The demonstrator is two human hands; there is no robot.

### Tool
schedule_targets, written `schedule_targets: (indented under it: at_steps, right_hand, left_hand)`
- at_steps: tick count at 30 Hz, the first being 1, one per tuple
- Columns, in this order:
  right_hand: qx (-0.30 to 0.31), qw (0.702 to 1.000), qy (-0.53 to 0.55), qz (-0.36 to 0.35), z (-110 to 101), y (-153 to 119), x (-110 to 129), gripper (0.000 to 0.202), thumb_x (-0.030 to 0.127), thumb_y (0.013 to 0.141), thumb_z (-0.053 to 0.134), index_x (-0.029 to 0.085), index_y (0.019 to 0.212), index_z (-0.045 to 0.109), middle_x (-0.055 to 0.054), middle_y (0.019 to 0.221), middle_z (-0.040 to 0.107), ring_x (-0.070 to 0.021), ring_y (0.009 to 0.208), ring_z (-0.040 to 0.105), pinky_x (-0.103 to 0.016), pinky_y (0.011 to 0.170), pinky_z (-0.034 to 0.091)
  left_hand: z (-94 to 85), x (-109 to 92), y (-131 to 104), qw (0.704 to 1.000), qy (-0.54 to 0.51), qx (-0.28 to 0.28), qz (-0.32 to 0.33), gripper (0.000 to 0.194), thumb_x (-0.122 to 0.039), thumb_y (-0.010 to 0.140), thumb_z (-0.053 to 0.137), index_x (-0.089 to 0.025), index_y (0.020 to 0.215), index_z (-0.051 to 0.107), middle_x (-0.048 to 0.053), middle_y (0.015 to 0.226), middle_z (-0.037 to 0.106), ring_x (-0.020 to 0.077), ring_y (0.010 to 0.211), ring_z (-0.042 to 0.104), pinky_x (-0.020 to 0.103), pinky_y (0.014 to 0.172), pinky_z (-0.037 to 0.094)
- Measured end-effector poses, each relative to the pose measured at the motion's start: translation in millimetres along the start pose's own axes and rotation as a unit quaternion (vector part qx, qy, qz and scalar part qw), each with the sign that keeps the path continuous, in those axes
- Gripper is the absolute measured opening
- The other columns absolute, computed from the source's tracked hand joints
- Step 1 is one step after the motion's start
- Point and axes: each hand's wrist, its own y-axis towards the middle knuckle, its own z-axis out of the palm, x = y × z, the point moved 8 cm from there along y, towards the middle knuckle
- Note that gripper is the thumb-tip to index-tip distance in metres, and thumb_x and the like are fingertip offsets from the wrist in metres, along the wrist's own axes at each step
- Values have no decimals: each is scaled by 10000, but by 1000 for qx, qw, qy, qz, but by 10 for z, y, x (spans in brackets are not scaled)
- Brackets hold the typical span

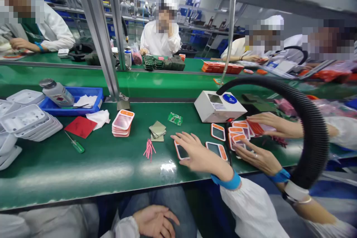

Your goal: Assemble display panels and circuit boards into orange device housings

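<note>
My right hand (198, 152), with a blue band at the wrist, reaches over the green bench, fingers stretched out and palm down. It partly covers an orange-and-white framed panel (182, 152); whether it touches the panel is hard to tell. A second framed panel (214, 148) lies just right of that hand, and a third (218, 132) behind it. My left hand (157, 222) rests palm up over my lap, fingers loosely bent and apart, holding nothing. Left of my right hand are pink strips (150, 150), grey-green square pads (157, 130) and a green circuit board (175, 118).
A co-worker's hands (260, 156) handle framed panels at right, beside a black hose (315, 130) and white box (219, 109). Leftward are stacked panels (122, 122), a red sheet (80, 126), a screwdriver (76, 145), a blue tray (99, 102) and white casings (28, 119).
</note>
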Motion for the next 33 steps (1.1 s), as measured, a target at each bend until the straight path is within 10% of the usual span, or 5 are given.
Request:
schedule_targets:
  at_steps: [5, 16, 33]
  right_hand:
    - [-88, 996, 8, -25, -128, 448, 372, 421, 291, 819, 622, 253, 1235, 568, -71, 1351, 543, -258, 1272, 483, -444, 1055, 381]
    - [-150, 988, -13, 42, 33, 883, 329, 385, 408, 879, 596, 166, 1175, 552, -70, 1094, 614, -218, 1000, 594, -450, 895, 476]
    - [-274, 934, 180, 145, 215, 760, 40, 358, 356, 885, 609, 156, 1177, 551, -62, 1070, 625, -206, 978, 616, -432, 870, 509]
  left_hand:
    - [145, -71, -76, 1000, 4, 6, -5, 502, -506, 873, 349, -172, 1068, 670, 91, 801, 684, 273, 780, 651, 488, 830, 376]
    - [210, -125, -157, 1000, 20, -15, -7, 489, -471, 883, 309, -179, 1053, 663, 79, 793, 667, 280, 779, 646, 629, 958, 256]
    - [411, -376, -451, 956, 180, -226, 42, 353, -423, 720, 554, -186, 980, 591, 48, 756, 669, 162, 608, 611, 296, 607, 422]
